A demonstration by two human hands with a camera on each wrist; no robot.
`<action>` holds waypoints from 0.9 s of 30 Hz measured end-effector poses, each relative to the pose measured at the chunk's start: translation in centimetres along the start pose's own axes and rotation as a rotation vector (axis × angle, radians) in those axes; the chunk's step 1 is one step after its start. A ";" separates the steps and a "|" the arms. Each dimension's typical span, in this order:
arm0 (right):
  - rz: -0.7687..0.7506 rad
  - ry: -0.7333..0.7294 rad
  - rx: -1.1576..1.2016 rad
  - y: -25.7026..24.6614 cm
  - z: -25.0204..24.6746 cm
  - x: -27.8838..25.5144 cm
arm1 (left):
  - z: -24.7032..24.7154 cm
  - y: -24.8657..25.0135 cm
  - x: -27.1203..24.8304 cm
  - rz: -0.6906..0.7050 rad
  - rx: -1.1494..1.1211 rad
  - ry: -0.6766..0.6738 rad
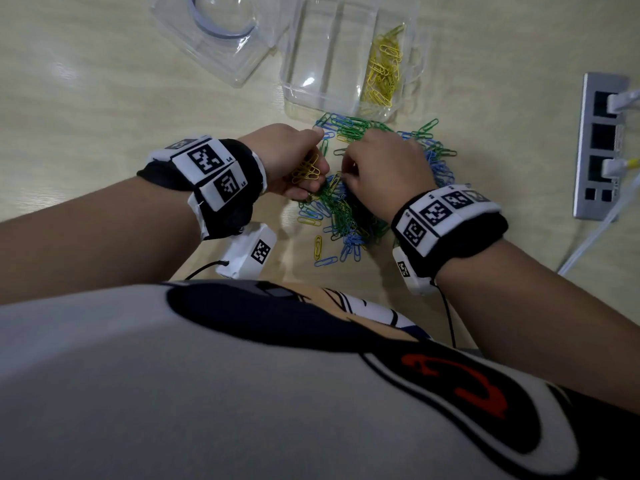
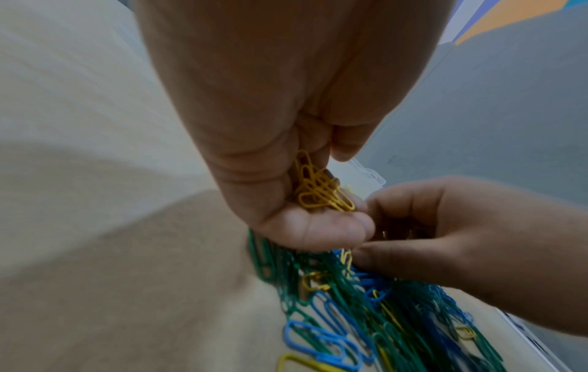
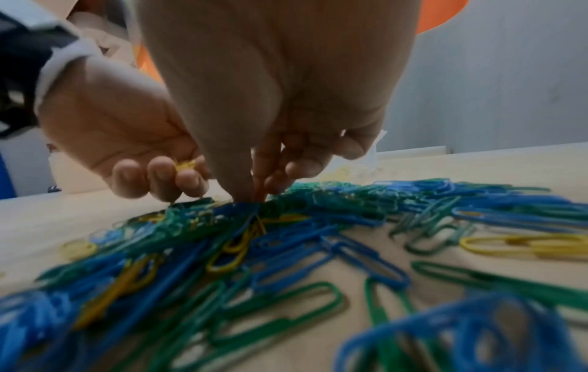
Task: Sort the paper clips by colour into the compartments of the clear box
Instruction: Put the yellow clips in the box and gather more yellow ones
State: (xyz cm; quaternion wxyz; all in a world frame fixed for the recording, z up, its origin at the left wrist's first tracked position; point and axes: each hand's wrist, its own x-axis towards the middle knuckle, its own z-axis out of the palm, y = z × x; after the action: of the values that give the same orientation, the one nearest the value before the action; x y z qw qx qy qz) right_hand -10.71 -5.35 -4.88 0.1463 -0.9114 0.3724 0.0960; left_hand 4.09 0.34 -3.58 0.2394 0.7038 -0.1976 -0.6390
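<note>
At far left a clear lid point(image 1: 221, 39) lies on the table point(image 1: 86, 98). The left hand point(image 1: 287, 157) has its fingers curled round a bunch of yellow clips point(image 1: 306, 168), just above the pile's left edge. The pile of blue, green and yellow paper clips point(image 1: 349, 209) lies near the person. The right hand point(image 1: 384, 171) reaches its fingertips point(image 3: 245, 191) down together into the pile; whether they pinch a clip cannot be told. Beyond the pile, the clear box point(image 1: 311, 91) holds yellow clips in its right compartment point(image 1: 382, 67). A power strip point(image 1: 602, 143) sits far right.

Pale wooden table point(image 1: 104, 81) bears clear box point(image 1: 301, 88); lid point(image 1: 214, 53); paper clips point(image 1: 349, 216); power strip point(image 1: 599, 147)
</note>
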 end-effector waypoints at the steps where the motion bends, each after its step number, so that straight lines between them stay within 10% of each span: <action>1: 0.003 -0.008 -0.010 -0.1 0.1 0.1 | 0.0 0.0 0.0 0.001 0.003 0.001; 14: 0.027 0.190 0.575 -1.1 -2.4 -1.5 | 1.3 0.5 -0.3 0.069 -0.118 -0.026; 27: 0.169 0.040 0.167 2.6 -1.0 -0.9 | 0.9 0.6 -0.1 0.020 -0.018 -0.036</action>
State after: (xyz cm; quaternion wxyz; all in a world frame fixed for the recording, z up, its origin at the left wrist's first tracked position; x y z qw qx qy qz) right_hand -13.11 -6.80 -4.21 0.2058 -0.8632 0.4574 0.0581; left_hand 3.16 -0.11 -3.22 0.2483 0.6879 -0.2033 -0.6510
